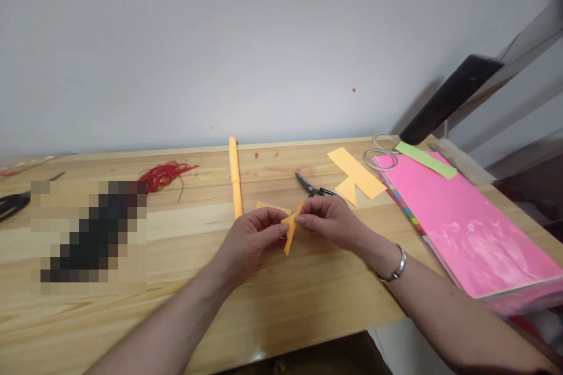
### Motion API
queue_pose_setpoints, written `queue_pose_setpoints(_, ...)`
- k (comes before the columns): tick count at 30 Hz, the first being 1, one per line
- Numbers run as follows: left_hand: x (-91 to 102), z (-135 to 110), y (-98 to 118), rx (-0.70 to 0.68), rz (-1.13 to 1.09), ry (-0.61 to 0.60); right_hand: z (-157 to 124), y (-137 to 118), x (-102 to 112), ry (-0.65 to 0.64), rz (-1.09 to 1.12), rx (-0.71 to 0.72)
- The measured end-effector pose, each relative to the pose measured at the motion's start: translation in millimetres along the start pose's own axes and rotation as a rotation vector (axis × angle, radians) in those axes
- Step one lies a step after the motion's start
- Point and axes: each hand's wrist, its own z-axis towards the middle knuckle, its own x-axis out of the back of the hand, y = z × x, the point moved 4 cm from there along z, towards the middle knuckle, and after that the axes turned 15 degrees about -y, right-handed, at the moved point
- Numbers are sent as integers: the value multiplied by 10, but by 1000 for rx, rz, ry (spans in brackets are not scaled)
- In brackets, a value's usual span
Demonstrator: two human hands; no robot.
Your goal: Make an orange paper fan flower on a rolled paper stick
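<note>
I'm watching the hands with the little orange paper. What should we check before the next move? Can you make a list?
1. Grip: the left hand and the right hand both pinch the small folded orange paper piece: ok.
2. Paper lifted off the wooden table: cannot tell, it is very close to the top.
3. Fold lined up evenly: cannot tell, fingertips hide the middle.
4. Small black scissors lie on the table just behind the right hand, in no hand: ok.
5. Rolled orange paper tube lies apart from both hands: ok.
6. Flat orange paper offcuts lie beyond the right hand, not under the work: ok.
</note>
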Motion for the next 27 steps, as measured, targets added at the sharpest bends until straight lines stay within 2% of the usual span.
queue_pose_setpoints(7,-17,6,1,17,37,-30,-2,-3,-1,6,-22,3)
queue_pose_setpoints(15,28,19,-8,-7,49,31,-7,-3,-11,7,-15,-33)
queue_pose_setpoints(27,20,27,18,-32,77,27,8,53,-41,-37,-12,-34)
